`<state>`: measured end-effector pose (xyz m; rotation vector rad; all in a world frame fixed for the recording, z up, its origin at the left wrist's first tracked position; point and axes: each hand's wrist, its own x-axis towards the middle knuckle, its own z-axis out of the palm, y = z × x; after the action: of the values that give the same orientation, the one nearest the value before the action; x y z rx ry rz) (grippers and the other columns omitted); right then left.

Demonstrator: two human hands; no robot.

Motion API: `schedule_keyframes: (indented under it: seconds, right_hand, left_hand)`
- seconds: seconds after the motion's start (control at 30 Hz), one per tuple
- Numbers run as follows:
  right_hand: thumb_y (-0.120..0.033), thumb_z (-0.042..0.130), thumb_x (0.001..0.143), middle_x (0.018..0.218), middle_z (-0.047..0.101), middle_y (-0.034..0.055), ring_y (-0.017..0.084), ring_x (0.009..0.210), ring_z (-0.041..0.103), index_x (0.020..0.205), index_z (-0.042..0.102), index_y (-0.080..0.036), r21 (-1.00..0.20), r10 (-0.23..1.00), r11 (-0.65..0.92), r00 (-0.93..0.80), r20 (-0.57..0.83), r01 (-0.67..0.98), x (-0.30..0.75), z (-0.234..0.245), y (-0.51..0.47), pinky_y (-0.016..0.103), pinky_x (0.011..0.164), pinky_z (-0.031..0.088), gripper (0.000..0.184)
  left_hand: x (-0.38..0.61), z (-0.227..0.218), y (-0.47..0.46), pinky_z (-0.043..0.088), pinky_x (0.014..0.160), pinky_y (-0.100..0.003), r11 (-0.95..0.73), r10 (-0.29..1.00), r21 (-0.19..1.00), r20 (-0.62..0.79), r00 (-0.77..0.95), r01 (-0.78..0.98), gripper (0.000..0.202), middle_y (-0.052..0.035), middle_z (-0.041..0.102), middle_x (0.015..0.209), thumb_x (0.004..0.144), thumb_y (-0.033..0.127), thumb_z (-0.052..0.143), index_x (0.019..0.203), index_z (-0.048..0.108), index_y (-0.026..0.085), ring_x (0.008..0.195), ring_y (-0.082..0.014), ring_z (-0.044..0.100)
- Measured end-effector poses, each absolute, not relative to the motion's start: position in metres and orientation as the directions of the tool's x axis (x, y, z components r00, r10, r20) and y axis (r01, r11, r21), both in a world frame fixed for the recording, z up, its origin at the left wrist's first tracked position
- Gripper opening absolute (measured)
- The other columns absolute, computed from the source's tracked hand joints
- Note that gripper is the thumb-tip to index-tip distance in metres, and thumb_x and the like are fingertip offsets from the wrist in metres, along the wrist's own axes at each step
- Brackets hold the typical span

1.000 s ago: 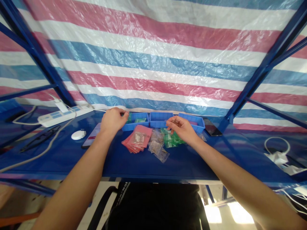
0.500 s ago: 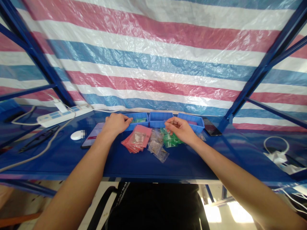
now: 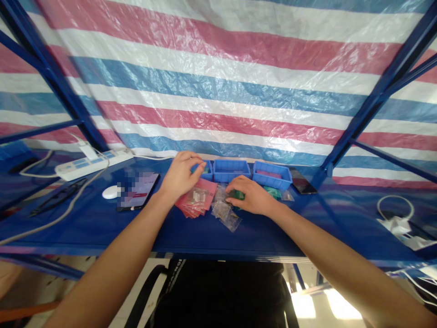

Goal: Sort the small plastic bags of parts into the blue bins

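My left hand (image 3: 180, 175) hovers at the left blue bin (image 3: 206, 170), above the pile of pink bags (image 3: 197, 200). Its fingertips are pinched together, and what they hold is too small to make out. My right hand (image 3: 248, 196) lies palm down on the green bags (image 3: 236, 195) with the fingers curled over them. Several clear bags (image 3: 226, 212) lie between the two hands, just below them. The middle blue bin (image 3: 232, 169) and the right blue bin (image 3: 272, 176) stand behind, at the foot of the striped tarp.
On the left lie a phone (image 3: 138, 195), a white round device (image 3: 111, 192), black tweezers (image 3: 58, 196) and a power strip (image 3: 92, 163) with cables. A second phone (image 3: 300, 182) and a white charger with cable (image 3: 396, 223) are on the right. Blue rack posts flank the table.
My left hand moved right, from left of the bins to the left bin's near corner. My right hand dropped from a raised pinch onto the green bags.
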<state>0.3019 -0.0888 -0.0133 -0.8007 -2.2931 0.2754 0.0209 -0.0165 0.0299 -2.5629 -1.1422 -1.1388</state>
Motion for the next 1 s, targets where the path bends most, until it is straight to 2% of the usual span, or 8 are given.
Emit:
schedule_keyframes:
  seconds: [0.1,0.23,0.37,0.43,0.57,0.73,0.9,1.0]
  right_hand:
    - [-0.015,0.069,0.093,0.099,0.078,0.0071,0.028,0.104,0.068,0.11,0.075,-0.025,-0.439,0.659,0.751,-0.525,0.539,0.493,0.301,-0.015,-0.088,0.045,0.094,0.056,0.02]
    - [-0.012,0.069,0.087,0.102,0.078,0.0051,0.027,0.101,0.072,0.107,0.073,-0.026,-0.51,0.699,0.713,-0.433,0.569,0.482,0.301,-0.014,-0.09,0.045,0.096,0.056,0.025]
    - [-0.023,0.072,0.09,0.1,0.077,0.0033,0.022,0.095,0.074,0.109,0.07,-0.025,-0.755,0.801,0.598,-0.245,0.547,0.27,0.3,-0.013,-0.088,0.04,0.093,0.058,0.02]
    - [-0.035,0.077,0.09,0.097,0.075,0.0032,0.021,0.091,0.073,0.109,0.068,-0.025,-0.84,0.84,0.532,-0.192,0.507,0.108,0.3,-0.012,-0.086,0.037,0.087,0.059,0.023]
    - [-0.05,0.084,0.085,0.095,0.074,0.0029,0.019,0.086,0.072,0.107,0.067,-0.026,-0.894,0.877,0.441,-0.178,0.447,-0.074,0.299,-0.01,-0.085,0.037,0.084,0.061,0.037]
    - [-0.047,0.092,0.078,0.098,0.074,0.0025,0.019,0.085,0.072,0.112,0.068,-0.026,-0.907,0.881,0.408,-0.214,0.422,-0.106,0.297,-0.006,-0.09,0.037,0.084,0.062,0.047]
    - [-0.052,0.091,0.077,0.089,0.075,0.0006,0.018,0.076,0.072,0.109,0.069,-0.025,-0.922,0.904,0.374,-0.182,0.388,-0.103,0.298,-0.007,-0.087,0.036,0.075,0.063,0.047]
    - [-0.053,0.09,0.078,0.091,0.076,0.0005,0.018,0.072,0.072,0.112,0.069,-0.025,-0.926,0.916,0.356,-0.151,0.372,-0.124,0.301,-0.01,-0.082,0.036,0.074,0.064,0.049]
  left_hand:
    - [0.043,0.029,-0.032,0.049,0.109,-0.043,-0.829,0.516,0.217,0.652,0.556,0.516,0.03,-0.0093,0.076,0.114,0.106,0.04,0.055,0.104,0.079,0.021,0.114,-0.0261,0.066]
    - [0.061,0.025,-0.046,0.049,0.112,-0.046,-0.878,0.473,0.254,0.588,0.656,0.406,0.026,-0.01,0.078,0.119,0.104,0.035,0.058,0.115,0.078,0.023,0.12,-0.028,0.068]
    - [0.063,0.024,-0.051,0.047,0.118,-0.05,-0.881,0.472,0.283,0.55,0.689,0.378,0.04,-0.0101,0.076,0.132,0.095,0.039,0.072,0.132,0.073,0.024,0.13,-0.0313,0.067]
    - [0.063,0.024,-0.052,0.05,0.115,-0.048,-0.858,0.513,0.342,0.54,0.667,0.383,0.043,-0.0088,0.078,0.128,0.092,0.043,0.076,0.131,0.074,0.025,0.124,-0.0306,0.071]
    - [0.065,0.027,-0.055,0.061,0.095,-0.038,-0.766,0.627,0.535,0.502,0.596,0.356,0.03,-0.0057,0.083,0.112,0.095,0.038,0.072,0.121,0.077,0.025,0.105,-0.0258,0.079]
    - [0.068,0.029,-0.06,0.064,0.082,-0.034,-0.698,0.693,0.633,0.48,0.538,0.335,0.046,-0.0051,0.083,0.104,0.092,0.041,0.077,0.134,0.071,0.024,0.096,-0.025,0.08]
    - [0.067,0.029,-0.061,0.064,0.085,-0.036,-0.717,0.669,0.624,0.492,0.557,0.31,0.058,-0.0081,0.081,0.112,0.094,0.042,0.077,0.147,0.062,0.025,0.1,-0.025,0.078]
    - [0.066,0.03,-0.059,0.059,0.104,-0.044,-0.824,0.553,0.494,0.589,0.589,0.279,0.061,-0.0123,0.072,0.135,0.087,0.044,0.084,0.142,0.066,0.025,0.123,-0.0292,0.07]
